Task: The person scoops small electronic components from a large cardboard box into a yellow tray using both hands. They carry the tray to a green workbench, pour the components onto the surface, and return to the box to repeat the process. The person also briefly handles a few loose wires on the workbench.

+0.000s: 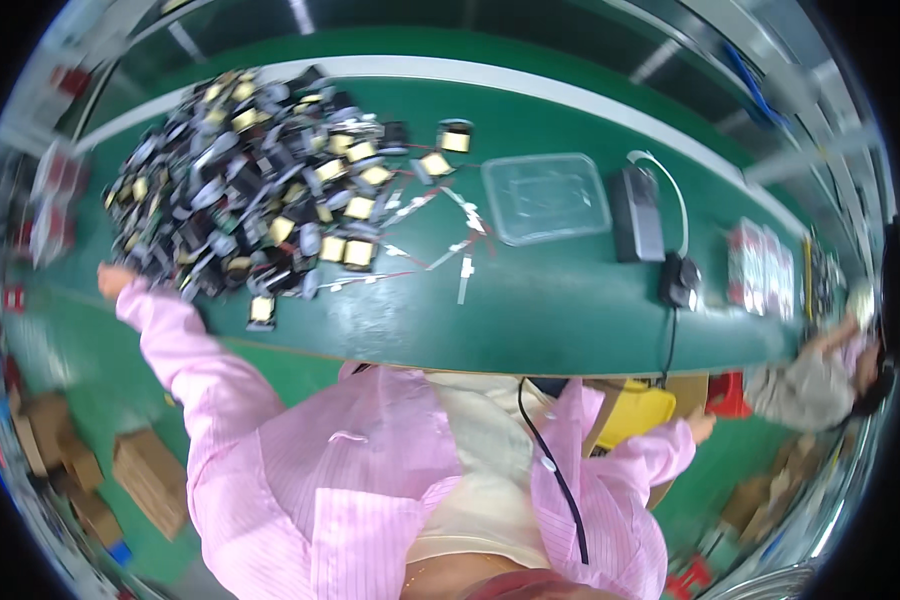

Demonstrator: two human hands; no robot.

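Note:
My left hand [117,280] is at the near left edge of a large pile of small dark electronic parts with cream-yellow pads [260,185]. It is small and blurred, and its fingers cannot be made out. Down at my right side, below the table's front edge, my right hand [703,427] is beside an open cardboard box [686,392] with a yellow item [635,412] in it. Whether this hand grips the box is unclear. One loose part [261,312] lies near the table edge, apart from the pile.
On the green table [550,310] are thin white strips with red wires [466,275], a clear plastic tray [547,200], a dark grey device [637,215], a black cabled unit [680,282] and clear bagged items [760,268]. Another person [815,385] is at the right. Cardboard boxes [152,480] stand on the floor.

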